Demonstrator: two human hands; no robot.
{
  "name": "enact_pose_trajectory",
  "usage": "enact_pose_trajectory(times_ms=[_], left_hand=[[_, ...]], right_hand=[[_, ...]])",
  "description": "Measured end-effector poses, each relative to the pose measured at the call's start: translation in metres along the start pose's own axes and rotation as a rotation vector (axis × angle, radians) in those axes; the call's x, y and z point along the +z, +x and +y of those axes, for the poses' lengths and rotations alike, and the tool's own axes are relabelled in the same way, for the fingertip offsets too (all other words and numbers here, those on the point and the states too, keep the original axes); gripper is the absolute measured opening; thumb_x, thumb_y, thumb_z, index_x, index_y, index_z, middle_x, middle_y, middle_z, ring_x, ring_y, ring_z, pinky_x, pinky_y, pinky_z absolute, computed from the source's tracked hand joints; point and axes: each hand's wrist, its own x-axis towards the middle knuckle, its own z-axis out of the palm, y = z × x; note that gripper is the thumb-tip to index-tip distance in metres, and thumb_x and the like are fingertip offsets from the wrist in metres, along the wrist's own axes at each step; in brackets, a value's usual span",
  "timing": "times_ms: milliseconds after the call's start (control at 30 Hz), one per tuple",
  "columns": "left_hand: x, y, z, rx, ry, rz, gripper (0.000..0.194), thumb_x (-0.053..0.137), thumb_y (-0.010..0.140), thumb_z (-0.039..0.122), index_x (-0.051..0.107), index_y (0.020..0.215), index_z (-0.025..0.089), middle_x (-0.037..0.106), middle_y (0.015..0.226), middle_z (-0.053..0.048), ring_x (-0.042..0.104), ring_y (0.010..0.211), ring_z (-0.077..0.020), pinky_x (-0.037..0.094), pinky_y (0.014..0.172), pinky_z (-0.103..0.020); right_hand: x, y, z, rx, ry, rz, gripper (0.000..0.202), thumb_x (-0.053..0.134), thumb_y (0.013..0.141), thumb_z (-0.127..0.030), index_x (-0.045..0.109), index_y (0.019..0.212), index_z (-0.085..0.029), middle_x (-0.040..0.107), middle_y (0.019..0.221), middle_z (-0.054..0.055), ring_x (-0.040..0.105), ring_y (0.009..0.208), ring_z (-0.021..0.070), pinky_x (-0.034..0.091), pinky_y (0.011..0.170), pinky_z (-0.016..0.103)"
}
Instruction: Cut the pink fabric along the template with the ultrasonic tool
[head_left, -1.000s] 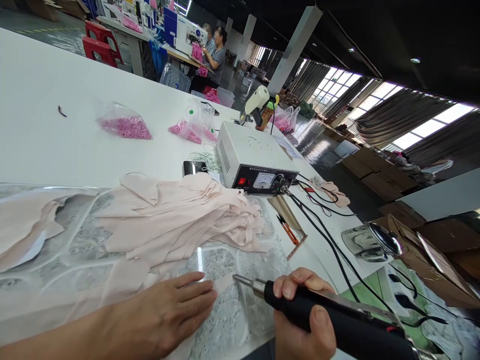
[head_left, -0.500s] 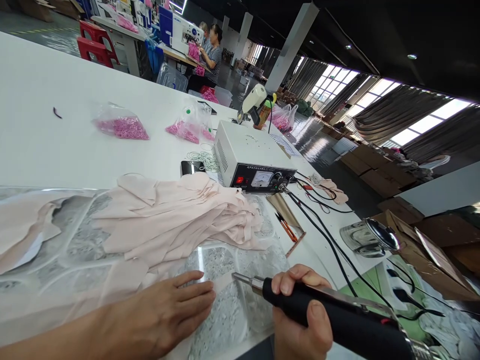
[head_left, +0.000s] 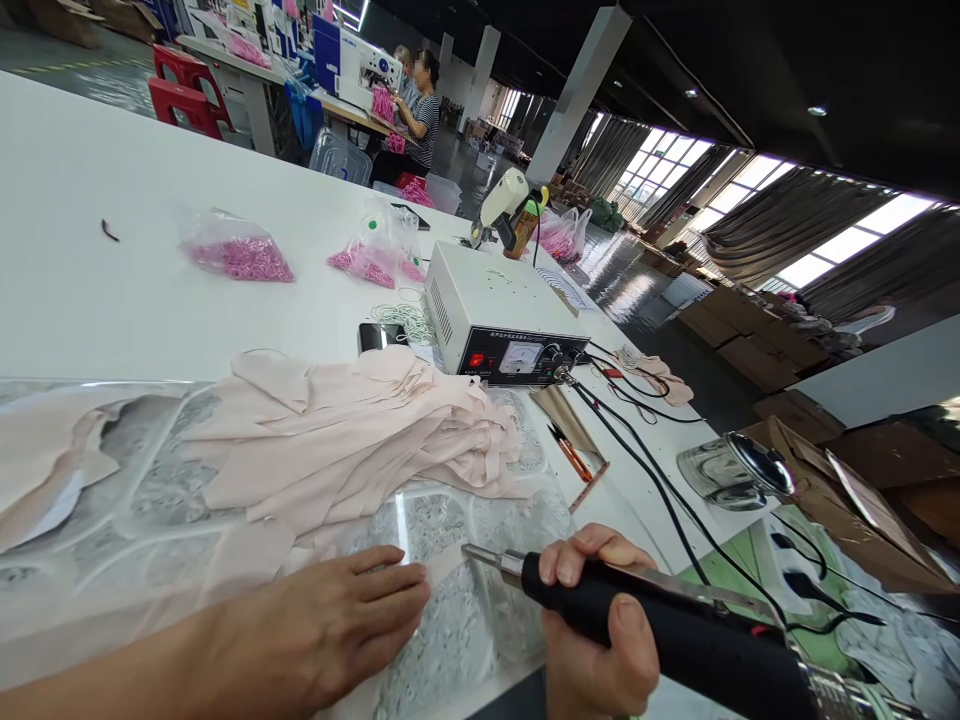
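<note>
My left hand [head_left: 352, 610] lies flat, fingers stretched out, pressing on a strip of pale pink fabric [head_left: 448, 566] over a clear patterned mat [head_left: 442, 640]. In my right hand [head_left: 600, 620] is a black-handled ultrasonic cutter [head_left: 667, 625], fingers wrapped round its grip. Its metal tip touches or hovers just over the end of the strip; I cannot tell which. Beyond my hands lies a heap of pale pink cut fabric pieces [head_left: 375, 420]. A cable runs from the white control box [head_left: 510, 310] with a dial and a lit red switch.
Orange-handled snips [head_left: 571, 455] lie right of the mat. A lidded glass mug [head_left: 731, 470] stands near the right edge beside black cables [head_left: 645, 460]. A phone [head_left: 381, 337] and bags of pink pieces [head_left: 244, 250] sit farther back. People work at a sewing machine [head_left: 360, 70] behind.
Both hands and the cutter hold nearly the same place, the tip still at the strip's end. The whole view has shifted very slightly.
</note>
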Motion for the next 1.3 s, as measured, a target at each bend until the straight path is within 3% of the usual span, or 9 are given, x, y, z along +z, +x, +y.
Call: enact_pose_trajectory(times_ms=[333,1100,1300], left_hand=[[-0.001,0.0,0.001,0.0,0.011,-0.016,0.03,0.053,0.093,0.011,0.064,0.12,0.018,0.067,0.119,-0.01,0.059,0.115,-0.0214,0.041,0.108,-0.035],[-0.002,0.002,0.0,0.054,0.109,0.003,0.029,0.043,0.097,0.011,0.066,0.112,0.014,0.068,0.113,-0.011,0.059,0.111,-0.0223,0.042,0.106,-0.036],[0.001,0.0,0.0,0.042,0.112,0.011,0.028,0.045,0.095,0.012,0.067,0.112,0.016,0.068,0.113,-0.01,0.06,0.111,-0.0221,0.044,0.105,-0.037]], right_hand=[[0.007,-0.004,-0.009,0.003,-0.002,0.005,0.018,0.056,0.081,-0.035,0.06,0.088,-0.019,0.053,0.078,0.0,0.051,0.051,0.0085,0.047,0.044,0.023],[0.008,-0.01,-0.013,0.059,0.003,-0.186,0.013,0.053,0.088,-0.032,0.054,0.089,-0.02,0.049,0.082,-0.001,0.054,0.057,0.0082,0.051,0.051,0.023],[0.012,-0.008,-0.01,0.077,0.029,-0.087,0.016,0.056,0.086,-0.036,0.058,0.09,-0.02,0.049,0.081,-0.001,0.053,0.056,0.0075,0.05,0.05,0.023]])
